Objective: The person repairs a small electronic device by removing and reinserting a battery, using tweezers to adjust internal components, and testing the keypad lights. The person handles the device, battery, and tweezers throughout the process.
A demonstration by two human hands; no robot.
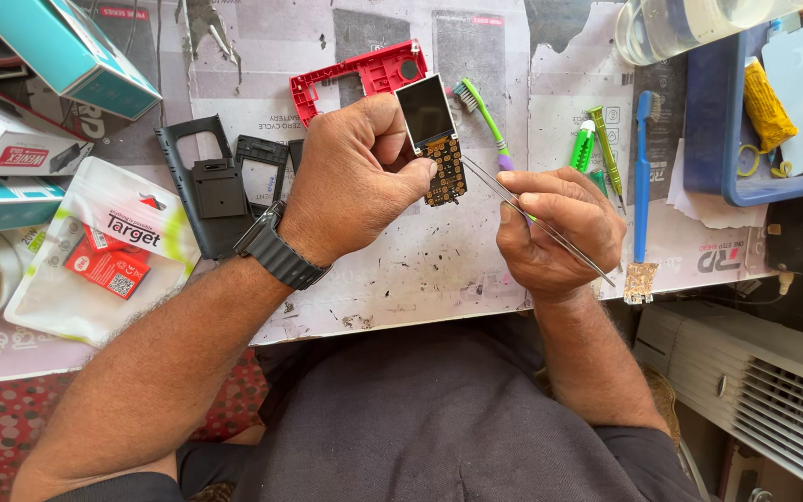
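Note:
My left hand (357, 177) grips a small phone circuit board (434, 139) with a dark screen on top and a gold keypad grid below, held upright over the paper-covered bench. My right hand (559, 232) pinches metal tweezers (513, 206), and their tip touches the lower right of the keypad area. A black watch sits on my left wrist. A red phone frame (357, 76) lies just behind the board. Black phone housing parts (216, 186) lie to the left of my left hand.
A green toothbrush (485, 116), green screwdrivers (597, 149) and a blue toothbrush (641, 177) lie right of the board. A blue tray (708, 139) and clear container (690, 23) sit at far right. Boxes (58, 51) and a white pouch (104, 246) crowd the left. A white ribbed appliance (755, 381) stands below right.

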